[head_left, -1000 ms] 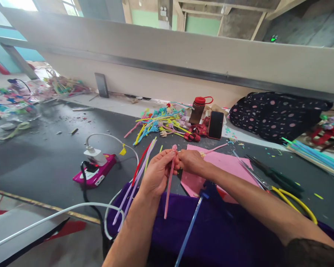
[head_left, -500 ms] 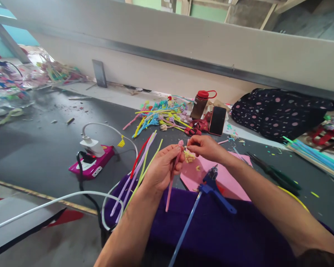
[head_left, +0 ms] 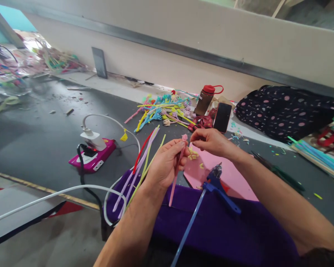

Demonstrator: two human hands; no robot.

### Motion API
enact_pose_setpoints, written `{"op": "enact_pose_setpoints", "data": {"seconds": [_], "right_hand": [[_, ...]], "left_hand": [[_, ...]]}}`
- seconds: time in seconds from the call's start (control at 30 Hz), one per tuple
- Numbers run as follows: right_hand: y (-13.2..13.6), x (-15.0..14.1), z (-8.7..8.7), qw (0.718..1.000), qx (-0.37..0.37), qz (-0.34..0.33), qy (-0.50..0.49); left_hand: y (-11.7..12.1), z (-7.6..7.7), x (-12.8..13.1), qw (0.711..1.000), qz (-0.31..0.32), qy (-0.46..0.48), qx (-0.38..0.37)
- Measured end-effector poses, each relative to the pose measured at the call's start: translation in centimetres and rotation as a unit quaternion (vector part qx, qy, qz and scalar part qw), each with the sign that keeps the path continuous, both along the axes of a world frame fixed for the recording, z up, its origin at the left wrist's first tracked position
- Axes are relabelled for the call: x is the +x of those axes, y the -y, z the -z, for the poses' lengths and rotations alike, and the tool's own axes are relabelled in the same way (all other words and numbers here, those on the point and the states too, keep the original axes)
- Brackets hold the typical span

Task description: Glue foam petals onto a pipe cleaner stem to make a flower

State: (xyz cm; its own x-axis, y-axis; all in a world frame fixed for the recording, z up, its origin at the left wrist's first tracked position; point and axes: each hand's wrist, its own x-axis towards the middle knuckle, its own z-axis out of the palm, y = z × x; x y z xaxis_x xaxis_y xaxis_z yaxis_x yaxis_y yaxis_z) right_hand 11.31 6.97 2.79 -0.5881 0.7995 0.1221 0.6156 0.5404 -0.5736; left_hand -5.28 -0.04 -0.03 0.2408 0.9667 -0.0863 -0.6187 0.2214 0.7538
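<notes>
Between the thumb and fingers of my left hand point(head_left: 168, 160) is a pink pipe cleaner stem point(head_left: 174, 185), slanting down toward my lap. A small pink knob, like a flower bud, tops it just above the thumb. My right hand point(head_left: 210, 141) is beside the bud, its fingertips pinched together; anything between them is too small to make out. Below the fingers, short pale yellow pieces point(head_left: 193, 154) lie on a pink sheet point(head_left: 208, 167). A blue glue gun point(head_left: 217, 185) rests across the sheet's near edge, with a long translucent glue stick point(head_left: 187, 228) sticking out of its back.
Pipe cleaners point(head_left: 141, 159) lie left of my hands, near a magenta power strip point(head_left: 96, 159) with cables. Behind are a pile of colourful pipe-cleaner flowers point(head_left: 164, 109), a brown bottle point(head_left: 204, 100) and a phone point(head_left: 222, 116). Dark-handled scissors point(head_left: 281, 174) and a dotted black bag point(head_left: 284, 111) are at right.
The camera view has shifted slightly, so the table things sit a little differently. My left hand keeps the pink stem; my right hand remains pinched beside the bud.
</notes>
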Motion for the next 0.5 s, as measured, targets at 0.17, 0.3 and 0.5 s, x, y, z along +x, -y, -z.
{"op": "enact_pose_setpoints", "data": {"seconds": [0.17,0.3,0.5], "right_hand": [[-0.1,-0.4,0.4,1.000,-0.011,-0.013,-0.012],[0.2,-0.3,0.6,0.998,-0.050,0.013,-0.046],[1.9,1.2,0.3,0.985,-0.097,0.076,-0.117]], "left_hand": [[0.0,0.0,0.1,1.000,0.003,0.000,0.006],[0.0,-0.2,0.1,1.000,-0.001,0.017,-0.005],[-0.1,-0.1,0.2,0.999,0.012,0.039,-0.017]]}}
